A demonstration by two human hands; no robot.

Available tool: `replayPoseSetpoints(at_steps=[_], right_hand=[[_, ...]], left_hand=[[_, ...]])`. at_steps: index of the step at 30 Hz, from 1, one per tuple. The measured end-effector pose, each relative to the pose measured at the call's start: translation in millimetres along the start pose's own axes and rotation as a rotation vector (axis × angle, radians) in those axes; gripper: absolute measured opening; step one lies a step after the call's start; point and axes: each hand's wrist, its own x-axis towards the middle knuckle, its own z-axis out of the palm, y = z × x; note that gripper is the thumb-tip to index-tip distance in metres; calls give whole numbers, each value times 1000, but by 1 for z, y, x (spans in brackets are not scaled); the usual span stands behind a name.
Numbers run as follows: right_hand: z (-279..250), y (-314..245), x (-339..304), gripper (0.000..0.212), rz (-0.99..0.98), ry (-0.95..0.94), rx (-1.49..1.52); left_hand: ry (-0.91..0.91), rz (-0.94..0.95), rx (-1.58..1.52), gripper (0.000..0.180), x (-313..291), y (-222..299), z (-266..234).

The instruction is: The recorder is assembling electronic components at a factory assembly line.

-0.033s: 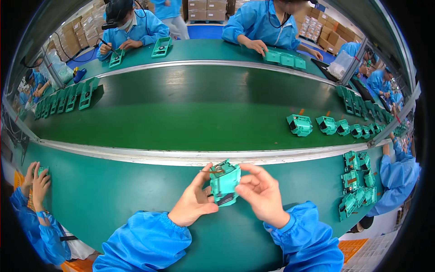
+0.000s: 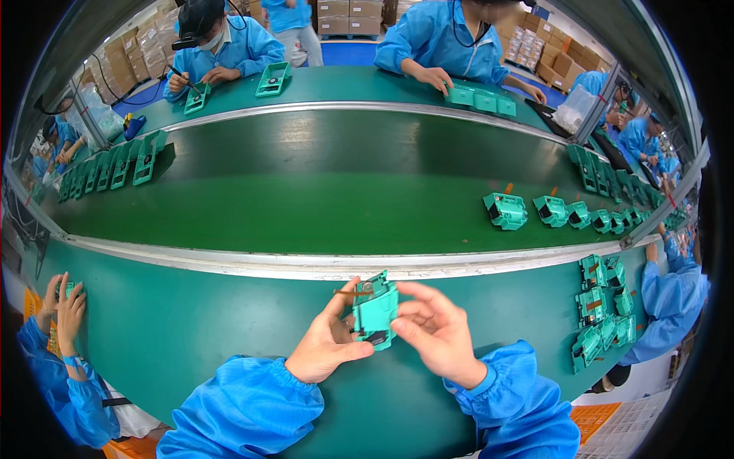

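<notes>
A small green plastic housing (image 2: pixel 374 312) is raised over the near bench in front of me. A thin brown strip sticks out from its upper left, and a dark part shows at its lower end. My left hand (image 2: pixel 327 343) grips it from the left, thumb along the lower edge and fingers partly hidden behind it. On the other side, my right hand (image 2: pixel 437 329) has bent fingers and a thumb at the housing's right edge.
Similar green housings (image 2: pixel 590 306) stand grouped on the bench at right, and a row (image 2: pixel 505 212) lies on the sunken green belt. Taller green shells (image 2: pixel 144 161) line the belt's left. A white rail (image 2: pixel 306 266) borders my bench. Co-workers' hands (image 2: pixel 70 306) are at left and across.
The housing has turned slightly in my hands and sits a little further left. My right hand has shifted left along with it. In the background, a standing person has moved a little.
</notes>
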Motion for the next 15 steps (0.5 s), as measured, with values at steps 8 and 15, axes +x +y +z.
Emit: replayPoseSetpoints(at_steps=[8, 15], right_hand=[[-8, -12, 5, 74, -499, -24, -791], [-9, -9, -1, 84, -551, -124, -831]], left_hand=[[-67, -227, -722, 83, -6, -6, -5], [-44, -288, -820, 81, -9, -12, -6]])
